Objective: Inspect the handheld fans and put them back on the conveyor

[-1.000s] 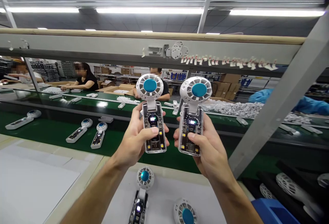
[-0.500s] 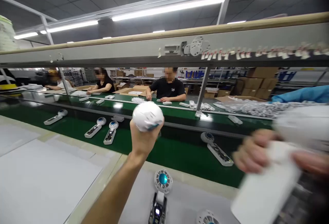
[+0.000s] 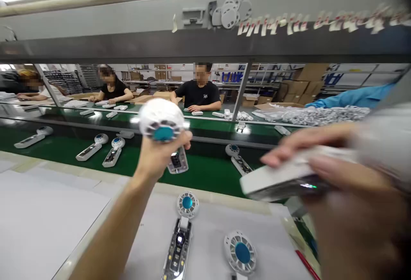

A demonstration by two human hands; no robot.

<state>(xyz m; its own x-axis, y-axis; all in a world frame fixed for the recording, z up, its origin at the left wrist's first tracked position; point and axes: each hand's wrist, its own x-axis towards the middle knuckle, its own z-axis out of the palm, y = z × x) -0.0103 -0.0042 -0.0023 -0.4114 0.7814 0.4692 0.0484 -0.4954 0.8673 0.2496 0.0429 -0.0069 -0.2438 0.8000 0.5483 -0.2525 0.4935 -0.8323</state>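
Note:
My left hand is closed around a small handheld fan with a white round head, a teal hub and a clear handle, held up over the green conveyor belt. My right hand is very close to the camera and blurred; its fingers grip a second fan lying nearly flat, white back up. Below, on the white work surface, two more fans lie: one lengthwise with its clear handle toward me, and another fan head at the bottom edge.
Several fans lie on the belt at left and one in the middle. A grey overhead rail crosses the top. People sit at the far side of the line. A heap of white parts lies far right.
Both hands have turned their fans. The left fan's teal face and handle now show. The right hand has come closer, its fan tipped flat. The view has dropped lower.

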